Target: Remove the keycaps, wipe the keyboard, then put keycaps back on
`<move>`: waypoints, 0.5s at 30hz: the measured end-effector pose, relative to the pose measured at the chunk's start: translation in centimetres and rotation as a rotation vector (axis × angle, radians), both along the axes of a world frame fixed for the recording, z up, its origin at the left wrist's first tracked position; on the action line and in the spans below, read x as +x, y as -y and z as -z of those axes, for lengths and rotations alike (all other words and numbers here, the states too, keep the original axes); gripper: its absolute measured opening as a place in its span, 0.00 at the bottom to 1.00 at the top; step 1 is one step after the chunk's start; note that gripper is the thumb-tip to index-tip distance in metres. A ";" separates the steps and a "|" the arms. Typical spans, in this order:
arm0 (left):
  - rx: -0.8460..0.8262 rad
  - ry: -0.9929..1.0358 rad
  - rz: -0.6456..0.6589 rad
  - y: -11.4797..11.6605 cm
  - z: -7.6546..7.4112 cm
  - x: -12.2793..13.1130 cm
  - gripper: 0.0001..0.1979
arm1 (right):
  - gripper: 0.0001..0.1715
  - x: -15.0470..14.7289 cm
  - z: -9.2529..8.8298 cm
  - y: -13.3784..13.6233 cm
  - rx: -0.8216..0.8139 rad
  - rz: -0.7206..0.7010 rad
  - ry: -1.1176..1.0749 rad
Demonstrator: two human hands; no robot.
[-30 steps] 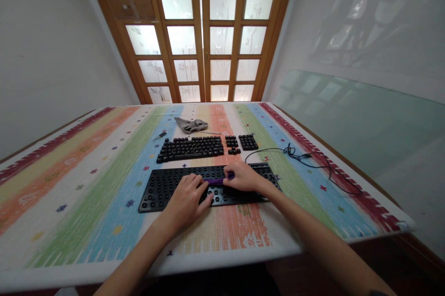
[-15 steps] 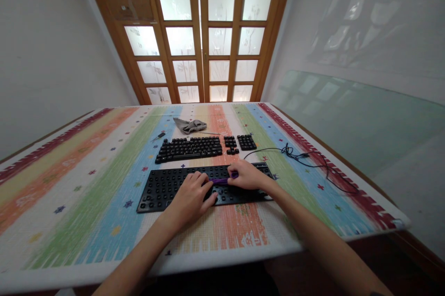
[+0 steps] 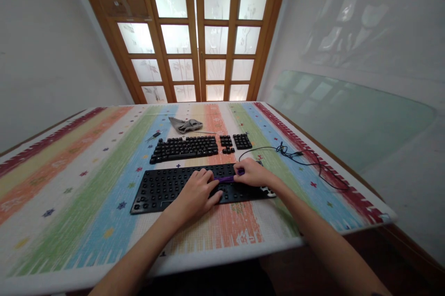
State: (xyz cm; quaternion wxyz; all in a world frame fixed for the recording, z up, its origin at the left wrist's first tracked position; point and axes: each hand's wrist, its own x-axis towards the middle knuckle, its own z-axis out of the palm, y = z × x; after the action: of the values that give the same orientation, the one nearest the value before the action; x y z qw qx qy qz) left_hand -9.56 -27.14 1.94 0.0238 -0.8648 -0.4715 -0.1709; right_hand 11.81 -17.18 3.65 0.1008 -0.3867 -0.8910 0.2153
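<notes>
A black keyboard base (image 3: 158, 189) with its keycaps off lies in front of me, switches showing in rows. My right hand (image 3: 255, 173) is closed on one end of a slim purple strip-like object (image 3: 225, 179), whose exact kind I cannot make out. The strip lies low over the right half of the base. My left hand (image 3: 200, 189) rests on the base at the strip's left end, thumb apart from the fingers; its fingertips are partly hidden. Just beyond the base, removed black keycaps (image 3: 184, 148) are laid out in keyboard order.
More keycaps (image 3: 242, 141) form a number-pad block. A grey cloth (image 3: 186, 124) lies behind them, beside a thin rod (image 3: 205, 132). To the left is a small dark object (image 3: 156, 134). A black cable (image 3: 295, 153) runs across the right of the striped tablecloth (image 3: 100, 198).
Both hands and the purple strip have shifted right along the keyboard base. The view has turned slightly, so the table's things appear a little further left.
</notes>
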 end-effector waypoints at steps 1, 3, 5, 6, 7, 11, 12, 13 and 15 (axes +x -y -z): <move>-0.002 0.000 0.002 -0.1 0.0 0.1 0.14 | 0.13 0.2 0.0 0.0 -0.004 0.002 -0.002; -0.005 -0.006 0.003 -0.3 0.0 0.2 0.14 | 0.13 0.4 0.1 -0.1 -0.010 0.003 -0.003; -0.007 -0.011 0.005 -0.5 -0.1 0.3 0.14 | 0.12 0.6 0.3 -0.1 -0.013 0.004 -0.008; -0.006 -0.010 0.006 -0.6 -0.1 0.3 0.14 | 0.12 0.7 0.4 -0.2 -0.013 0.003 -0.013; -0.004 -0.009 0.009 -0.7 -0.1 0.4 0.14 | 0.12 0.8 0.4 -0.3 -0.017 0.000 -0.020; 0.000 -0.020 0.036 -1.1 -0.3 0.6 0.14 | 0.13 1.1 0.5 -0.5 -0.037 0.000 -0.040; 0.004 -0.025 0.044 -1.2 -0.4 0.7 0.14 | 0.13 1.2 0.5 -0.5 -0.040 0.003 -0.041; 0.010 -0.028 0.050 -1.3 -0.5 0.8 0.13 | 0.13 1.2 0.4 -0.5 -0.044 0.007 -0.041; 0.024 -0.034 0.057 -1.4 -0.5 0.8 0.13 | 0.12 1.2 0.2 -0.4 -0.054 0.013 -0.034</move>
State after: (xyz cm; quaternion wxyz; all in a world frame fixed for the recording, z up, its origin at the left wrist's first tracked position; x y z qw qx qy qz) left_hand -8.75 -25.74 2.49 0.0372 -0.8803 -0.4442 -0.1625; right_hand 12.99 -16.78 3.45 0.1069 -0.3913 -0.8804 0.2454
